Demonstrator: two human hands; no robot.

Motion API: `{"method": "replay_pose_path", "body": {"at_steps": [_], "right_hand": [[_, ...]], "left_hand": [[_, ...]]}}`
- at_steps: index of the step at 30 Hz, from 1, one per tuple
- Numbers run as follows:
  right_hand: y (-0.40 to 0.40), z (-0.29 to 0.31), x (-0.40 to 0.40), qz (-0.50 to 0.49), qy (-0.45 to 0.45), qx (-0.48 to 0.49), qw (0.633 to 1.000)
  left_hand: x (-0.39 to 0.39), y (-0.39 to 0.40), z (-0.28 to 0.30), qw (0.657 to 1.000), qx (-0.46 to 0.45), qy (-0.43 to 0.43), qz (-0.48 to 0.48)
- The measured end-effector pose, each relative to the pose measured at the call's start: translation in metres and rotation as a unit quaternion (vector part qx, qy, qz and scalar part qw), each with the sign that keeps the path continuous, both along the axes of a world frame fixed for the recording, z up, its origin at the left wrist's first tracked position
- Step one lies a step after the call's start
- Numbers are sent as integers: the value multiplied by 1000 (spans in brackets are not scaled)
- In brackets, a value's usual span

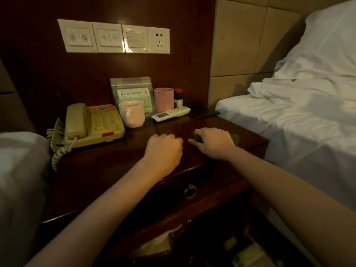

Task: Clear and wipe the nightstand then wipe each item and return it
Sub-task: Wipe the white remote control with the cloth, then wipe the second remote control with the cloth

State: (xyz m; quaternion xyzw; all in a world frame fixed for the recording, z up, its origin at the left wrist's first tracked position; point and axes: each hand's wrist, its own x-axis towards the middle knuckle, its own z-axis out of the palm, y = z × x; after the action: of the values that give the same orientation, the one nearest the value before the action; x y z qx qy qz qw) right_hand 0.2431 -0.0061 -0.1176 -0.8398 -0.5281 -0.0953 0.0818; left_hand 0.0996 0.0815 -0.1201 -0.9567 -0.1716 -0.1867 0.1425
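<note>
The dark wooden nightstand (107, 166) carries a beige telephone (94, 124), a pink mug (132, 116), a green-labelled pouch (133, 91), a pink mesh cup (163, 99), a small dark bottle with a red cap (178, 97), a white remote (170, 113) and a black flat object (204, 111). My right hand (212, 142) grips a dark green cloth (236, 140) near the top's right front corner. My left hand (163, 149) rests on the top beside it, fingers curled, holding nothing visible.
A bed with white sheets (298, 120) stands to the right, another mattress edge (19, 151) to the left. A switch and socket panel (115, 37) is on the wall. Below the top are a drawer knob (190, 190) and a shelf with packets (167, 241).
</note>
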Motion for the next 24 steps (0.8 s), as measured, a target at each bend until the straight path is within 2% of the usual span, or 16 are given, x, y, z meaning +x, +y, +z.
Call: {"method": "replay_pose_path", "body": {"at_steps": [3, 6, 8, 10, 12, 14, 17, 20, 22, 24], "right_hand": [[-41, -8, -18, 2, 21, 37, 999], [-84, -18, -27, -5, 102, 64, 993], [-118, -42, -28, -9, 113, 33, 993], [-153, -72, -25, -33, 123, 28, 992], [-183, -99, -19, -77, 178, 60, 979], [-207, -124, -11, -124, 250, 83, 957], [-241, -167, 2, -169, 321, 67, 929], [-270, -204, 13, -209, 351, 77, 910], [-286, -225, 17, -234, 368, 90, 895], [-302, -247, 20, -253, 382, 76, 886]], "left_hand": [[-12, -32, -19, 986, -43, -148, -70], [-27, -71, -43, 925, -116, -319, -172], [-31, -102, -64, 896, -181, -341, -221], [-27, -127, -86, 901, -264, -270, -213], [-10, -143, -116, 921, -336, -120, -159], [12, -156, -154, 923, -369, 34, -101], [39, -181, -222, 884, -410, 222, -34], [60, -190, -290, 865, -407, 293, 0], [71, -189, -328, 867, -393, 305, 18], [80, -187, -353, 868, -405, 280, 58]]}}
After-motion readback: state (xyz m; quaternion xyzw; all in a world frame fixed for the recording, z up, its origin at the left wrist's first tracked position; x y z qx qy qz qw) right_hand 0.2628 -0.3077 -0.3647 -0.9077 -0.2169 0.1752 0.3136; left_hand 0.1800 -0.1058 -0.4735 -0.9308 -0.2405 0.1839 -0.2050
